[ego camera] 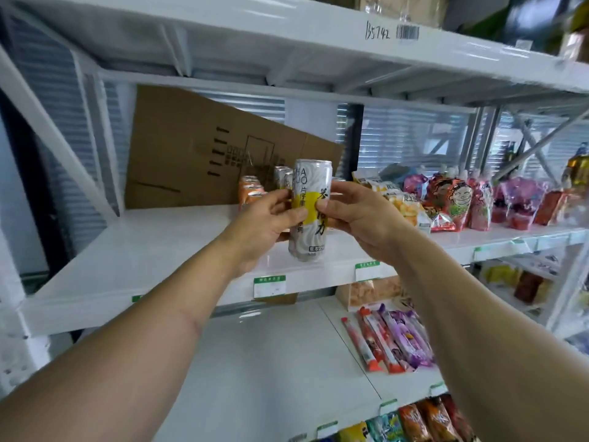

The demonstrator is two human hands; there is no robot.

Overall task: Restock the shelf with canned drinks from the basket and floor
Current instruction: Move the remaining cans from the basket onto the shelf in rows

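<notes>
A person's two hands hold a tall white-and-yellow can (308, 209) upright in front of a white shelf (153, 250), its base level with the shelf's front edge. The left hand (266, 222) wraps the can from the left, thumb across its face and fingers curled behind; the right hand (357, 215) grips it from the right, fingertips pressed against the yellow band — both hands closed on the one can.

Behind the held can, farther back on the same shelf, stand more white cans (283, 177) and, just to their left, a cluster of orange cans (251, 190). A flattened cardboard sheet (204, 148) leans at the far back of the shelf. To the right on the same level lie snack bags (398, 199) and red and pink pouches (459, 199). Green-and-white price tags (269, 285) line the shelf's front lip. On the shelf below, to the right, lie long red and purple packets (392, 339) — and brightly coloured packs (424, 419) show at the near bottom edge.
</notes>
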